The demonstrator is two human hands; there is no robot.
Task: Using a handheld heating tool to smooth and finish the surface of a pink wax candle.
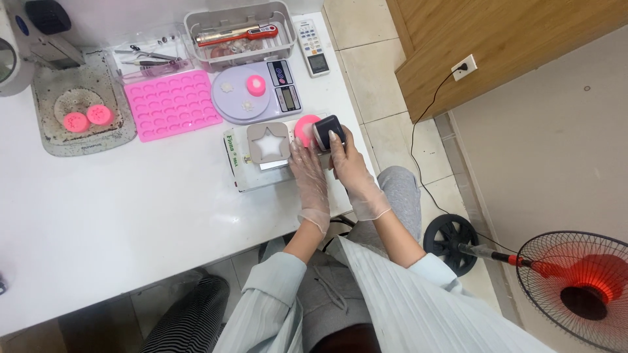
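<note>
- Your right hand (350,167), in a thin clear glove, has its fingers curled shut around a small dark rectangular press block with a pale face (325,132); the fingertips sit on its top and near side.
- That block stands just right of, and appears to touch, a round bright pink cake of soft material (305,127), at the right edge of the white table (131,216).
- Your left hand (309,173), also gloved, lies flat with the fingers stretched out and close together. It grips nothing; the fingertips rest on the near right corner of a grey square mould plate with a star-shaped cut-out (267,142). That plate sits on a pale box with green print (243,171).
- The star opening looks empty, so I judge that this piece is yet to be formed.
- Finished work shows farther off: a pink moulded piece (256,85) sits on the round lilac kitchen scale (252,98), with two small pale star shapes beside it, and two pink round pieces (87,118) lie on a speckled tray at the far left.
- A pink silicone sheet with rows of small cavities (171,103) lies between the tray and the scale; its cavities look unfilled.
- Both wrists bend down from pale striped sleeves, forearms reaching forward and converging from your lap. The right wrist is raised above the table edge, the left lower and flatter.
</note>
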